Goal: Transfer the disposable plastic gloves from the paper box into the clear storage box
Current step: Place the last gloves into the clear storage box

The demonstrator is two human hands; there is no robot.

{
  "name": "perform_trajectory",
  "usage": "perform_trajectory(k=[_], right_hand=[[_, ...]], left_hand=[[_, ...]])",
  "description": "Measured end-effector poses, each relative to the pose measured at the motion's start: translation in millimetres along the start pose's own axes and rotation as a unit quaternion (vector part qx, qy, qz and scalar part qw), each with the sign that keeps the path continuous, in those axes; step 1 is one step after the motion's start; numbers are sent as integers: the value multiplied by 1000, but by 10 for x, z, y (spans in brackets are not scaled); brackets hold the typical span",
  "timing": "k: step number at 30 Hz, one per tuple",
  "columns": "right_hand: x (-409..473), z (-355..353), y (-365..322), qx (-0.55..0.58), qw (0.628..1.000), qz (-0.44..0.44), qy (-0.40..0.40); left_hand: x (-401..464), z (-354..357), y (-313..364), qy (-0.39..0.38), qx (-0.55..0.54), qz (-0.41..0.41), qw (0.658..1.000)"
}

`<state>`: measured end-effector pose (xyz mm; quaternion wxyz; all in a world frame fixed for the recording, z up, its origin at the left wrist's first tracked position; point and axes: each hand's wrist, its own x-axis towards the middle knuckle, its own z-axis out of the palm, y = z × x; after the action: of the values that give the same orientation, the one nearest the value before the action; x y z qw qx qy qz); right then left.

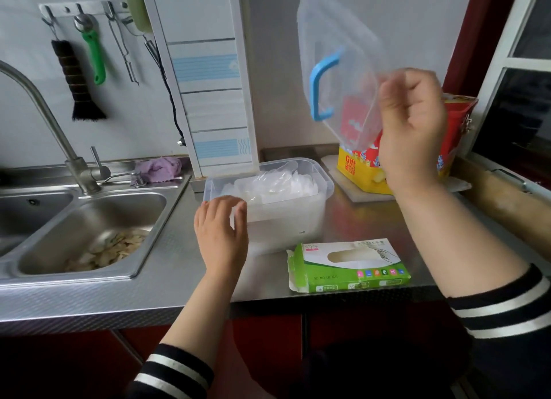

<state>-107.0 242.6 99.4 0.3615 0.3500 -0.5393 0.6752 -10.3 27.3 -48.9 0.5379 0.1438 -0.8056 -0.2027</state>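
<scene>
Gloves [278, 184], thin crinkly clear plastic, lie heaped in the clear storage box [320, 203], a rounded-corner translucent tub w/ no lid on, standing mid-surface just right of the sink [89, 219]. Left hand [222, 231] is at the tub's near-left corner, fingers loosely spread and lightly bent, tips touching the rim; can't tell if it really grips anything. Right hand [413, 130] is raised above the surface's back-right part, fingers curled, pinching the edge of the tub's lid [337, 52], a clear, rounded rectangular plastic sheet w/ a blue loop handle [322, 85], held up on end and tilted. Paper box [348, 266], green and white cardboard, flat oblong shape w/ an oval dispenser slot on top and one end flap open, lies at the surface's front edge, just in front of the tub, apart from both hands. Surface [167, 267] is brushed stainless steel, dull sheen. Behind the right hand, near the back-right corner, a yellow and red gift box [357, 172] sits on a white board. Sink basin is steel too, w/ pale scraps in it; purple cloth [159, 169] bunched by the tap.
</scene>
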Motion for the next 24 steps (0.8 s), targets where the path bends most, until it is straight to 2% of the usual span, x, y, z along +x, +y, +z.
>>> perform_trajectory(k=[2,4,6,8,10,12,14,16,20,24], right_hand=[[16,75,-87,119,991,24,57],[36,158,-142,267,950,124,107],[20,244,-147,351,895,235,146],[-72,324,-109,393,848,324,150],[-192,388,-71,396,821,387,141],[-306,400,-11,322,839,419,129],[-417,345,138,154,892,416,92],[-528,283,305,-4,919,392,48],[-808,207,476,-134,903,407,-24],[-972,226,502,-163,892,415,-72]], left_hand=[[160,-108,185,-17,-94,-117,988],[308,-183,312,-44,-157,-201,966],[419,-248,386,-97,-216,-239,942],[475,-286,480,-137,-285,-261,912],[503,-301,552,-124,-324,-269,899],[525,-311,552,-80,-321,-286,899],[542,-328,473,-66,-311,-313,895],[539,-347,401,-78,-302,-326,892],[498,-325,307,-75,-292,-360,883],[482,-278,289,-57,-309,-392,865]])
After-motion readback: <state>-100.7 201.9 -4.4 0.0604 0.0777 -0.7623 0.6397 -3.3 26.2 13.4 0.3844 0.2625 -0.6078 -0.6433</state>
